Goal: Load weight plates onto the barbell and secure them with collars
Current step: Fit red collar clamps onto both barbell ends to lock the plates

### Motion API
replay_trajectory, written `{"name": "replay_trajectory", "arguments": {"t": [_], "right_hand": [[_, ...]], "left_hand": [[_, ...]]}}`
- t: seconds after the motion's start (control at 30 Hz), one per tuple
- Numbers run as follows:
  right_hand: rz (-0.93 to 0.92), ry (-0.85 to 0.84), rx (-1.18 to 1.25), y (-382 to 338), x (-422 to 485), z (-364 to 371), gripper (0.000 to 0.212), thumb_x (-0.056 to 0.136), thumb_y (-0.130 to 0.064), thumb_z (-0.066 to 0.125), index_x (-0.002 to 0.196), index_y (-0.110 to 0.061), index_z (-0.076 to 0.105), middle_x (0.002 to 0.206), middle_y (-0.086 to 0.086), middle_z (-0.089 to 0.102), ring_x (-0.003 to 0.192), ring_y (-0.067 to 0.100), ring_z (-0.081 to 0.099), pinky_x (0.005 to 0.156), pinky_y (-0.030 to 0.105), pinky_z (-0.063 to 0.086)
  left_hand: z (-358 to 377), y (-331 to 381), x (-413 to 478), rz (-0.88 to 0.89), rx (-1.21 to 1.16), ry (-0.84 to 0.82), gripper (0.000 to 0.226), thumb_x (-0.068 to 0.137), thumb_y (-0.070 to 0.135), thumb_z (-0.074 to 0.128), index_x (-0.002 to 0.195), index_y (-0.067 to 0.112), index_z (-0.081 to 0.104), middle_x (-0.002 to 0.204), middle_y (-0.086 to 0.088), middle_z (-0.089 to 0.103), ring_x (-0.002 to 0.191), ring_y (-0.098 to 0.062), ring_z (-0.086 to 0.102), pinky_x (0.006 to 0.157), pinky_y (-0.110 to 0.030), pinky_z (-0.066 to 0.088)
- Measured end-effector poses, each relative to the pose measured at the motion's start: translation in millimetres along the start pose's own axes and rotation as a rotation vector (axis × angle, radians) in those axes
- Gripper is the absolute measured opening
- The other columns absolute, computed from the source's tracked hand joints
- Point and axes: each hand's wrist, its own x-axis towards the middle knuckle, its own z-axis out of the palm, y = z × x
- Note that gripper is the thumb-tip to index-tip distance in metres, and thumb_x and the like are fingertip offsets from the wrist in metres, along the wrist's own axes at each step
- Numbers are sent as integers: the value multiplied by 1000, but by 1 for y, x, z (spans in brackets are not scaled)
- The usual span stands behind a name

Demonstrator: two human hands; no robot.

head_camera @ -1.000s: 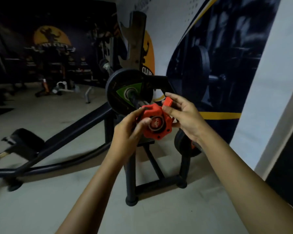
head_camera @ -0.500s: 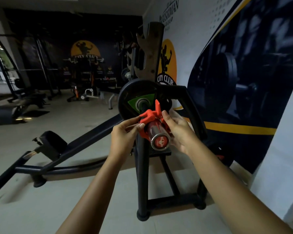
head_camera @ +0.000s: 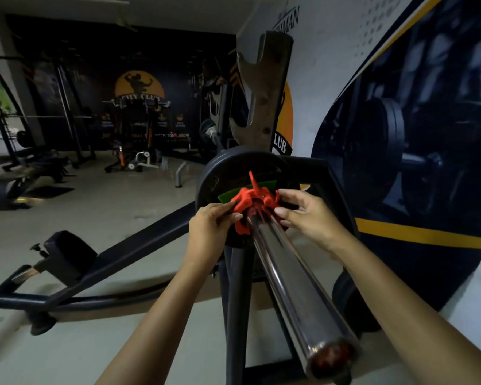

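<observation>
This is a big, dim gym room with a pale, smooth floor (head_camera: pixel 100 218). The far wall (head_camera: pixel 139 87) is dark and has a yellow round sign with a strong man on it. The near wall (head_camera: pixel 417 112) on the right is white and dark blue with a yellow stripe. Black machines (head_camera: pixel 134 134) stand far back by the dark wall. A long black bench frame (head_camera: pixel 117 262) lies low across the floor. A tall black rack (head_camera: pixel 235 301) stands on the floor in the middle. A shiny silver bar (head_camera: pixel 286 276) sticks out from it toward the camera. A black round plate (head_camera: pixel 214 173) sits far up the bar. A small red collar (head_camera: pixel 252 205) is around the bar, right against the plate. The left hand (head_camera: pixel 208 232) pinches the collar's left side. The right hand (head_camera: pixel 308 215) pinches its right side, fingers curled in.
</observation>
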Motion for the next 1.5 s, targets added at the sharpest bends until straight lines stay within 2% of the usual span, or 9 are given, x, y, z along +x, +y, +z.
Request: {"name": "replay_trajectory", "arguments": {"t": [0.13, 0.37, 0.77, 0.87, 0.97, 1.1, 1.2, 1.37, 1.5], "right_hand": [[-72, -99, -283, 3, 12, -5, 78, 79, -5, 66, 141, -27, 23, 146, 2, 29, 119, 16, 45, 92, 26, 45], [-695, -264, -1369, -20, 44, -25, 124, 70, -19, 74, 129, -46, -31, 142, -25, -28, 136, 24, 8, 100, 40, 29], [-904, -262, -1174, -3, 78, -34, 99, 54, -36, 81, 135, -25, 25, 143, -2, 38, 119, 25, 35, 87, 42, 33], [-1016, 18, -878, 2, 82, -39, 45, 68, -24, 73, 109, -12, 57, 107, 10, 65, 97, 34, 58, 79, 49, 45], [-1065, -76, -758, 9, 79, -24, 16, 81, -15, 63, 95, -9, 65, 92, 8, 69, 90, 28, 61, 82, 44, 49], [-771, -120, -547, 11, 64, -11, 15, 85, -4, 58, 99, -8, 61, 96, 4, 64, 94, 18, 60, 90, 32, 46], [-313, 38, -329, 5, 48, -8, 16, 85, -31, 60, 91, -17, 56, 90, -5, 62, 89, 13, 59, 80, 28, 50], [532, -213, 82, -12, 52, -1, 97, 60, -84, 42, 134, -22, 33, 135, 21, 44, 113, 46, 48, 89, 65, 40], [646, -222, 265, -22, 58, 5, 90, 61, -81, 50, 124, -17, 40, 122, 24, 54, 107, 46, 53, 90, 67, 38]], "left_hand": [[2, -10, 6, 128, 182, 57, 32, 75, 21, 69, 104, 7, 67, 99, -10, 63, 93, -22, 50, 80, -25, 38], [-6, -4, 10, 194, 288, 13, 42, 74, 39, 57, 101, 9, 69, 110, -11, 62, 103, -20, 46, 87, -32, 34], [-5, -8, 12, 242, 468, -11, 43, 79, 46, 49, 98, 13, 70, 116, -7, 63, 111, -29, 51, 90, -48, 42], [-2, -8, 10, 233, 457, -11, 44, 79, 45, 48, 95, 11, 71, 116, -7, 63, 113, -29, 50, 91, -48, 40], [0, -11, 6, 240, 431, -6, 42, 80, 42, 48, 96, 11, 71, 118, -8, 62, 114, -30, 50, 92, -50, 41], [-2, -12, 3, 204, 419, -10, 43, 79, 44, 48, 101, 14, 70, 121, -9, 60, 119, -30, 46, 96, -48, 36], [-1, -12, 4, 188, 395, -2, 34, 80, 37, 55, 103, 17, 69, 123, -8, 58, 120, -28, 44, 97, -46, 36], [-4, -16, 10, 219, 422, -21, 33, 80, 38, 60, 102, 17, 69, 125, -9, 57, 121, -28, 43, 97, -51, 38], [-11, -9, 19, 253, 438, 22, 48, 79, 52, 48, 107, 18, 66, 129, -8, 54, 122, -26, 42, 97, -48, 36]]}}
